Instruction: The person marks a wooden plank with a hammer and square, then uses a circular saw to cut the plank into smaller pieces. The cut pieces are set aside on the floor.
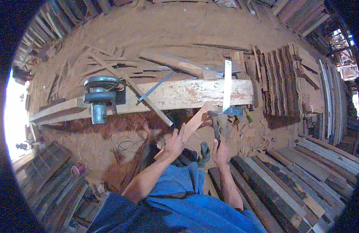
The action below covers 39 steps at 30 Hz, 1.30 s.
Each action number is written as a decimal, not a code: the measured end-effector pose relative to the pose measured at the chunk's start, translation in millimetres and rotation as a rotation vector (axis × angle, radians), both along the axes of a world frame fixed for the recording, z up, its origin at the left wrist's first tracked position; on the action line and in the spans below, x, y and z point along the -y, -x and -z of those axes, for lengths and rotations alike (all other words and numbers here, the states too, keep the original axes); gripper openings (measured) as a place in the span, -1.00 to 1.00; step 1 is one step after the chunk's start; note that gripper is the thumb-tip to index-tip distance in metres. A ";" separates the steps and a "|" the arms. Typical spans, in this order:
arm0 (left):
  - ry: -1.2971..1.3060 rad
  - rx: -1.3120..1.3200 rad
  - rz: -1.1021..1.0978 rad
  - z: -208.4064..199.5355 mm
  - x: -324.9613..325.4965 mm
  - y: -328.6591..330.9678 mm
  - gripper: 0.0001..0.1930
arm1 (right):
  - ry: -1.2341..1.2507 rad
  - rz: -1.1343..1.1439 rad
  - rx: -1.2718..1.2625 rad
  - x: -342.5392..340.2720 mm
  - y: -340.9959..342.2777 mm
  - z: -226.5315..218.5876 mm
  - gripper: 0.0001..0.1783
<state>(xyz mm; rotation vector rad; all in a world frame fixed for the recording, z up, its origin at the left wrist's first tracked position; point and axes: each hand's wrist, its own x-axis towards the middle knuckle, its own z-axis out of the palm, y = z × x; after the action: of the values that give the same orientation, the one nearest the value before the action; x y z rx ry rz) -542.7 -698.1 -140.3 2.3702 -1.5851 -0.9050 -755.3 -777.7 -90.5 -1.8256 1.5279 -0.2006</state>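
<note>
My left hand point(175, 144) grips a short flat wooden board point(195, 123), slanting up toward a long pale beam. My right hand point(221, 152) is closed round the handle of a hammer point(216, 130), whose head is beside the board's upper end. Just beyond the hammer, a try square point(227, 87) with a white blade and blue stock lies across the beam point(183, 93). A power saw point(100, 97) with a round metal body rests on the beam's left part. Between them, a long narrow strip point(127, 80) crosses a thin blue-grey bar point(156, 87).
Wood offcuts point(171, 64) lie on the dirt beyond the beam. Wavy-edged boards point(282, 81) are stacked at the right. Long planks point(280, 186) cover the lower right, and framed wooden panels point(49, 163) lie at the lower left. A sandal point(204, 150) shows below the board.
</note>
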 end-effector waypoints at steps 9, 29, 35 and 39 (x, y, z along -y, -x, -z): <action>0.020 0.017 0.000 0.9 -6.7 4.3 -0.04 | 0.069 0.086 0.015 9.8 -14.1 1.3 -0.48; 0.007 0.052 0.004 -3.2 -7.0 2.4 -0.05 | 0.160 -0.025 -0.071 9.6 -26.4 28.2 -0.49; 0.012 0.048 -0.002 -0.1 -7.2 3.0 -0.04 | 0.060 -0.005 -0.137 10.1 -29.5 17.5 -0.51; -0.018 0.055 0.023 -0.1 -7.3 2.0 -0.03 | 0.141 -0.014 -0.190 10.6 -30.3 15.1 -0.52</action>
<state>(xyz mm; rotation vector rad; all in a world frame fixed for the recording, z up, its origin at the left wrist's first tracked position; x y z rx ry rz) -544.7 -690.7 -140.2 2.4146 -1.6339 -0.8687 -725.0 -788.3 -105.6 -2.0133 1.6669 -0.1340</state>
